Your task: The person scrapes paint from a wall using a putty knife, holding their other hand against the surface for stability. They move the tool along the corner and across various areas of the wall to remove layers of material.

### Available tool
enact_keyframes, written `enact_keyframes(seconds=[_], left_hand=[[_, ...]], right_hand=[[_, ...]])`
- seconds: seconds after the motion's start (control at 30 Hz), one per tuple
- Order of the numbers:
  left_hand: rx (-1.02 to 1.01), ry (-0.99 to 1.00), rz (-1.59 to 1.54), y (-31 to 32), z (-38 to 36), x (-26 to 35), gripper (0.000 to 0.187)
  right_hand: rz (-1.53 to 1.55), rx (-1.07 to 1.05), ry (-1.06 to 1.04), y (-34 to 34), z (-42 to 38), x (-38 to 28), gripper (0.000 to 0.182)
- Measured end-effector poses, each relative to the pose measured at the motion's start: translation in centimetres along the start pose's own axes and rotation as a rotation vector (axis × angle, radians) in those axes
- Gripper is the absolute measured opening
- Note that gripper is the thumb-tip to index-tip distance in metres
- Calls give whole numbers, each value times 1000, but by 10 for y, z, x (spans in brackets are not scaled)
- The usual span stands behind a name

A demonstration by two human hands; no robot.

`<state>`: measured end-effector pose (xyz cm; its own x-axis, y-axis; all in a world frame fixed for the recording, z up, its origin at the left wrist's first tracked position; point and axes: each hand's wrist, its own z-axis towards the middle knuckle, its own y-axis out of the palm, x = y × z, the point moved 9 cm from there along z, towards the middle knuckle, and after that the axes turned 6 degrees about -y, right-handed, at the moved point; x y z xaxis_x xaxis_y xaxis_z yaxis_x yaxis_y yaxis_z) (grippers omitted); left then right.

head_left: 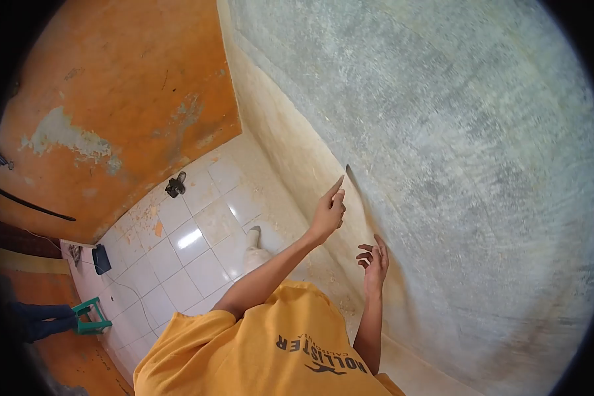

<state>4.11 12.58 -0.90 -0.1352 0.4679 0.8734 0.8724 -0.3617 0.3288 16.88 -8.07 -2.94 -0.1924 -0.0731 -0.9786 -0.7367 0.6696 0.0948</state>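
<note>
My left hand (pixel 329 212) is at the wall, its index finger stretched out and the other fingers curled round something I cannot make out. A small dark, narrow shape (pixel 348 171) shows just beyond that fingertip, against the grey wall (pixel 435 145). Lower and to the right, my right hand (pixel 375 264) is open, its fingers apart and partly bent, near the same wall. Between the grey surface and the floor runs a smooth cream band (pixel 284 125), and both hands are near its curved upper edge.
An orange wall (pixel 132 72) with peeled patches stands at the left. Dark footwear (pixel 176 185) and scraps lie on the tiled floor (pixel 198 231). A green stool (pixel 94 317) is at the lower left, beside another person's legs in dark trousers (pixel 45 320).
</note>
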Motion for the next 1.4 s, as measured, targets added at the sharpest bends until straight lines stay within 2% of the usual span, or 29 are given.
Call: enact_keyframes(seconds=[0.03,0.13,0.2,0.27,0.33,0.4,0.5,0.6,0.63,0.73,0.83,0.9,1.0,1.07,1.1,1.23,1.33,1.4], left_hand=[[-26,-34,-28,2,-1,-1,50],[171,36,-50,-57,81,51,50],[139,33,-160,-88,119,81,49],[114,30,-55,-96,123,87,47],[108,14,79,-88,98,74,47],[16,51,38,-64,71,53,47],[-45,-53,0,-66,70,59,51],[-54,-162,-214,-86,101,79,50],[-29,-197,-153,-86,95,91,49],[129,15,66,-107,113,96,48],[218,286,154,-100,121,94,51],[287,266,248,-114,147,87,50],[271,169,163,-140,174,112,50],[218,-29,-10,-145,167,128,49],[212,60,26,-142,163,127,49],[117,56,95,-114,128,105,49],[229,65,82,-142,163,120,49],[203,8,-27,-165,192,135,49]], right_hand=[[7,1,-3,5,5,1,46],[13,7,-24,25,13,-6,46],[21,6,-31,43,22,-11,46],[27,0,-22,60,32,-9,46],[30,-26,-3,78,44,0,47],[16,-51,9,103,55,0,47],[-47,-86,-4,137,70,-13,48],[-99,-117,-22,156,84,-18,49],[-103,-123,-21,159,90,-20,48],[-104,-117,-9,172,95,-18,47],[-79,-100,-46,173,102,-22,46],[-66,-75,-57,172,102,-22,46],[-61,-27,-44,168,99,-19,47],[-48,-31,-38,168,98,-18,48],[-45,-28,-25,168,99,-16,48],[-41,-47,1,171,105,-2,49],[-48,-92,-18,178,110,-7,50],[-47,-121,-38,183,113,-14,50]])
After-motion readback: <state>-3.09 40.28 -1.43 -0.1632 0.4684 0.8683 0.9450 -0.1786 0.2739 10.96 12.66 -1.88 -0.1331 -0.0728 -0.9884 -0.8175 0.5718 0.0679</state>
